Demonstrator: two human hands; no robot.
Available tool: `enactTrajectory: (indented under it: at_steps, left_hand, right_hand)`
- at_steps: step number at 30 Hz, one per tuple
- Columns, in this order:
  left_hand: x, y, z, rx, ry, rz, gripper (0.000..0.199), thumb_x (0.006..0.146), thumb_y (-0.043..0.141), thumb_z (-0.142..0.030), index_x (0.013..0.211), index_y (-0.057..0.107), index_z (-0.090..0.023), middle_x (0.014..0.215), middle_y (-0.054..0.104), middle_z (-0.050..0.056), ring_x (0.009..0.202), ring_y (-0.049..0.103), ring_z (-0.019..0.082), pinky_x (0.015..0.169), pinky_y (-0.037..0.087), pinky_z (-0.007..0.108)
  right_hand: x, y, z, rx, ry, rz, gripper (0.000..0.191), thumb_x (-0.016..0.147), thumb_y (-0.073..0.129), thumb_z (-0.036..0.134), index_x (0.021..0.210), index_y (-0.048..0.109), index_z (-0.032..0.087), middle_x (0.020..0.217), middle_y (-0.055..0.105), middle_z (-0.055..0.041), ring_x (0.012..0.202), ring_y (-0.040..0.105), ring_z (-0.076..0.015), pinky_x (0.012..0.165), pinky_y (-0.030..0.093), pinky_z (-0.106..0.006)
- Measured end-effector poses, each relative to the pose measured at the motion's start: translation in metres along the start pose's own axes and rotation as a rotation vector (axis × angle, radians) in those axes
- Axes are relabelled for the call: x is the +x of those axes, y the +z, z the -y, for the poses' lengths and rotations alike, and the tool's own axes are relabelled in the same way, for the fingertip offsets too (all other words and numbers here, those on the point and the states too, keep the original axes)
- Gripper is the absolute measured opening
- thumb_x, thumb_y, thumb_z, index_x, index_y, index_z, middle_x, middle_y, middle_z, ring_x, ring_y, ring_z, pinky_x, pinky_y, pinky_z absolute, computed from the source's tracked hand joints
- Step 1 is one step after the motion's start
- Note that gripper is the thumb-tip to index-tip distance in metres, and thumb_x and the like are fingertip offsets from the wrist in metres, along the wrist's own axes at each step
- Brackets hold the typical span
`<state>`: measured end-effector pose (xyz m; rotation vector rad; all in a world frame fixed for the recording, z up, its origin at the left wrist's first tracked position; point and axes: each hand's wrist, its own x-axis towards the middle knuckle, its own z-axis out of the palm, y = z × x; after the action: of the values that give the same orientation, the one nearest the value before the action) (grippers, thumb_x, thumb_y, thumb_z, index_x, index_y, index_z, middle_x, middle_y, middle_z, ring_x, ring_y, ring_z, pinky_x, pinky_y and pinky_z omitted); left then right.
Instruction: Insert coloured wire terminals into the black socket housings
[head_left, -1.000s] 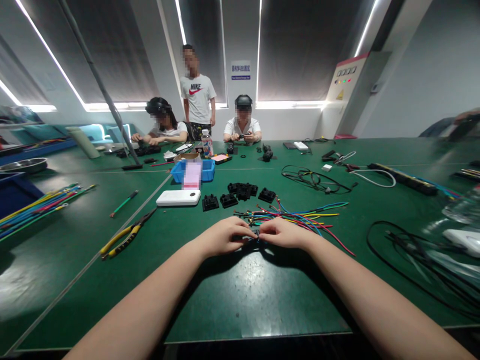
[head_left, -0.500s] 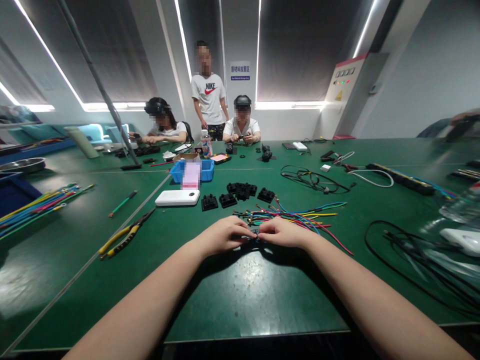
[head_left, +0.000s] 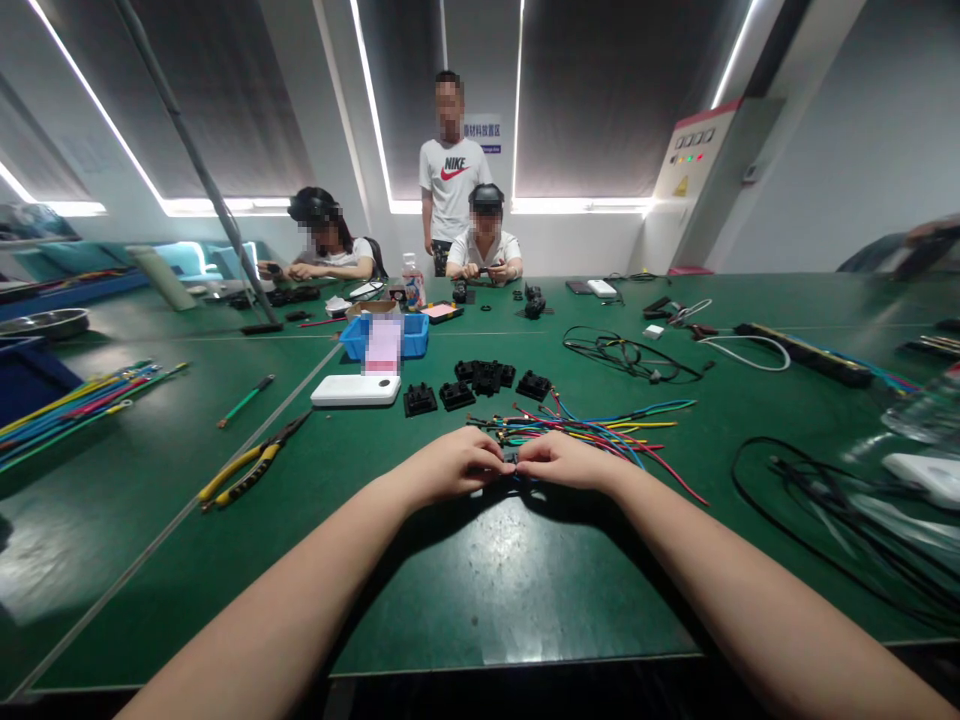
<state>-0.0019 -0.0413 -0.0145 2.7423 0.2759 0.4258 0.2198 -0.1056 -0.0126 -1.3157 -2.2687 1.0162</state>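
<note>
My left hand (head_left: 459,464) and my right hand (head_left: 564,462) meet over the table, fingertips nearly touching. Both are closed in a pinch on a small dark part (head_left: 511,458), mostly covered by the fingers, so its exact kind does not show. A bit of blue, perhaps a wire, shows under the fingertips. Just beyond the hands lies a loose bundle of coloured wires (head_left: 600,428) with metal ends, in red, blue, yellow and green. Several black plastic bases (head_left: 486,377) stand in a group behind it.
A white power bank (head_left: 355,391) lies by a blue bin (head_left: 414,338). Yellow-handled pliers (head_left: 251,468) and more wires (head_left: 82,410) are at left. Black cables (head_left: 817,520) coil at right. Across the table two people (head_left: 484,245) sit and one person (head_left: 452,190) stands.
The standing person across the table has shifted to the right. My hands stay together at the same spot, with only slight finger movement; the dark part shows a little more between them.
</note>
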Motion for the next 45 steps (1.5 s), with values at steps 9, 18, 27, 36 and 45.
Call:
enactTrajectory:
  at_steps: [9,18,27,36,45]
  left_hand:
    - [0.001,0.003,0.000,-0.011,-0.004,-0.010,0.023,0.088,0.054,-0.027,0.102,0.072,-0.022,0.101,0.067,0.008,0.091,0.059,0.018,0.081,0.044,0.027]
    - [-0.002,-0.002,-0.010,-0.059,-0.056,0.023,0.025,0.085,0.057,-0.025,0.108,0.067,-0.024,0.109,0.064,0.006,0.102,0.056,0.018,0.091,0.042,0.028]
    - [0.006,0.016,-0.013,-0.068,-0.300,-0.088,0.035,0.078,0.067,-0.038,0.107,0.062,-0.018,0.103,0.066,0.006,0.098,0.057,0.021,0.086,0.043,0.033]
    - [0.009,0.015,-0.014,-0.060,-0.323,-0.019,0.038,0.080,0.064,-0.037,0.113,0.064,-0.018,0.107,0.065,0.008,0.102,0.056,0.022,0.090,0.042,0.033]
    - [0.006,0.019,-0.015,-0.077,-0.335,-0.030,0.045,0.074,0.068,-0.036,0.116,0.062,-0.020,0.109,0.062,0.009,0.104,0.054,0.024,0.094,0.042,0.038]
  right_hand:
    - [0.002,-0.005,-0.001,0.095,0.080,0.107,0.031,0.086,0.045,0.041,0.068,0.049,0.017,0.062,0.042,0.0039,0.057,0.038,-0.0094,0.054,0.029,-0.022]
    - [0.001,0.002,0.004,0.063,0.096,0.014,0.025,0.085,0.046,0.032,0.065,0.050,0.017,0.064,0.046,0.0028,0.062,0.043,-0.0110,0.058,0.031,-0.023]
    - [0.004,0.007,0.000,0.102,0.147,-0.038,0.035,0.084,0.048,0.040,0.062,0.055,0.015,0.055,0.043,0.0033,0.054,0.038,-0.0096,0.052,0.026,-0.024]
    - [0.008,0.004,0.001,0.141,0.166,0.008,0.040,0.081,0.051,0.047,0.056,0.050,0.016,0.050,0.036,0.0054,0.049,0.030,-0.0082,0.049,0.021,-0.025]
    - [0.001,0.003,-0.003,0.138,0.145,0.004,0.038,0.084,0.049,0.049,0.069,0.055,0.015,0.059,0.046,0.0035,0.052,0.040,-0.0088,0.049,0.029,-0.022]
